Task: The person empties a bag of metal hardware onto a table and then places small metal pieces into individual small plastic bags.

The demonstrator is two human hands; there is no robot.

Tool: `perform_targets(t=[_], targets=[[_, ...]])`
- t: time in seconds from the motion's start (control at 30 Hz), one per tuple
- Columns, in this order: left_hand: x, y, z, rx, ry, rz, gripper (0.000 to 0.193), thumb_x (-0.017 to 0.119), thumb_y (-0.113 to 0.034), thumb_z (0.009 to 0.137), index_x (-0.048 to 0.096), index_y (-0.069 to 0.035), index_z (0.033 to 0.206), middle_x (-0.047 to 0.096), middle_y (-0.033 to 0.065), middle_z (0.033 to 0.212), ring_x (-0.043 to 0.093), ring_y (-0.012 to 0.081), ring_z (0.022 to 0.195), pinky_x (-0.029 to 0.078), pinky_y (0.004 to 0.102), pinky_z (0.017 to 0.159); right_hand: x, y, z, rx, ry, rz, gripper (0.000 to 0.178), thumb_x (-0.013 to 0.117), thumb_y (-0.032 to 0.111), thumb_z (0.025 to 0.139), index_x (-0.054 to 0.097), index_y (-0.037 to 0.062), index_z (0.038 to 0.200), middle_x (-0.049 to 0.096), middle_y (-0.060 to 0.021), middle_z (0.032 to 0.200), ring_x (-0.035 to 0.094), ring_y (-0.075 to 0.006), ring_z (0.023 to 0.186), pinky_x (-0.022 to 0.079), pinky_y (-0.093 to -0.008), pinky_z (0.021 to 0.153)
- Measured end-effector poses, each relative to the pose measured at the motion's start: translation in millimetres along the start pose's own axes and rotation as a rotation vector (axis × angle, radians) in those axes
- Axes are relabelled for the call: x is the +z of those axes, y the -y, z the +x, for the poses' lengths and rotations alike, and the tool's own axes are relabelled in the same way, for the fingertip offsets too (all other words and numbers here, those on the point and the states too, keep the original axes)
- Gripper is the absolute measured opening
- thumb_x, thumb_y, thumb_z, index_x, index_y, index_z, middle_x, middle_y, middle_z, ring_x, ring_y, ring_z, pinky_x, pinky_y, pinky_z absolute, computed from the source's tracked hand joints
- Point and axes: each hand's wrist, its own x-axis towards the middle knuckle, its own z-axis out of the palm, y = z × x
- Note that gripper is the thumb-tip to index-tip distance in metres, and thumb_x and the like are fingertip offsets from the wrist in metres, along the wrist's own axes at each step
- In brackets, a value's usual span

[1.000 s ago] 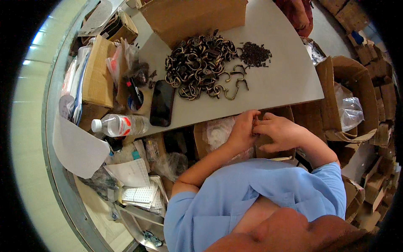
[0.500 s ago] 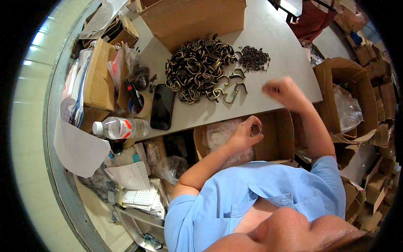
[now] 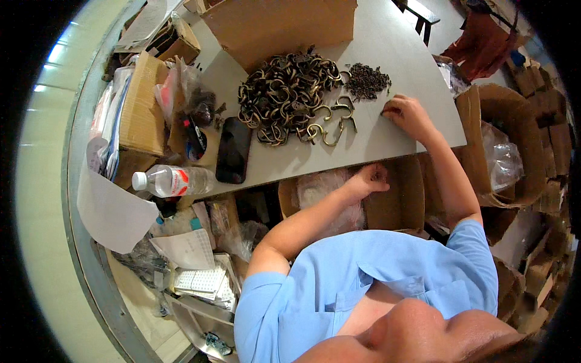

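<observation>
My right hand (image 3: 409,116) rests at the table's right part, just below a small heap of dark screws (image 3: 368,81). Its fingers are pinched together, with a tiny dark bit at the tips that I cannot make out. My left hand (image 3: 370,181) is curled in front of the table edge, over an open carton; whatever its fingers hold is hidden. A large pile of bronze-coloured curved metal hooks (image 3: 284,91) covers the table's middle. Several loose hooks (image 3: 331,134) lie between the pile and my right hand.
A black phone (image 3: 233,150) and a lying water bottle (image 3: 175,181) are at the left. Behind the pile stands a cardboard box (image 3: 284,30). Below the table edge is an open carton (image 3: 396,202) with clear plastic; another carton (image 3: 526,151) stands at right.
My right hand, blurred before, has come down onto the tabletop slightly nearer the screws. The left hand has shifted a little to the right and turned, its fingers more curled.
</observation>
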Motion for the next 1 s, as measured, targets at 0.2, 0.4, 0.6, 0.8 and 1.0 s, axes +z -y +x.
perform_targets(t=[0.2,0.4,0.6,0.8,1.0], targets=[[-2,-22,-9,-0.057,0.085,-0.205,0.039,0.071,-0.006,0.070,0.054,-0.003,0.105,0.054,0.0018,0.094,0.050,0.0136,0.092,0.041,0.0277,0.084,-3,49,-63,-0.173,0.346,0.208,0.014,0.071,0.011,0.070,0.069,0.0060,0.083,0.060,-0.0132,0.082,0.059,-0.0316,0.082,0.047,-0.0394,0.077],[-2,-51,-25,0.034,0.231,-0.149,0.047,0.068,-0.004,0.073,0.050,-0.002,0.116,0.055,0.0033,0.105,0.050,0.0146,0.102,0.040,0.0293,0.092,-8,71,-94,-0.323,0.171,0.146,0.014,0.074,0.010,0.065,0.068,0.0081,0.078,0.056,-0.0101,0.101,0.053,-0.0290,0.095,0.046,-0.0398,0.083],[9,-95,-51,0.317,-0.082,-0.047,0.034,0.064,-0.007,0.083,0.053,0.001,0.113,0.059,0.0049,0.103,0.054,0.0110,0.097,0.043,0.0255,0.084,-13,78,-100,-0.213,0.013,0.321,0.014,0.073,0.006,0.068,0.065,0.0055,0.079,0.060,-0.0101,0.095,0.059,-0.0268,0.085,0.050,-0.0356,0.074],[5,-98,-60,0.505,-0.325,0.109,0.013,0.062,-0.009,0.086,0.062,0.003,0.091,0.062,0.0048,0.081,0.057,0.0083,0.071,0.046,0.0218,0.062,-9,90,-100,-0.022,-0.015,0.533,0.017,0.071,0.003,0.072,0.062,0.0014,0.086,0.063,-0.0072,0.078,0.060,-0.0149,0.069,0.049,-0.0283,0.063],[1,-120,-67,0.442,-0.316,0.263,0.015,0.062,-0.012,0.087,0.062,0.002,0.086,0.059,0.0006,0.079,0.052,0.0058,0.070,0.043,0.0200,0.062,-5,94,-88,0.094,0.110,0.702,0.013,0.067,0.003,0.074,0.058,-0.0006,0.083,0.059,-0.0053,0.074,0.052,-0.0095,0.069,0.045,-0.0256,0.063]])
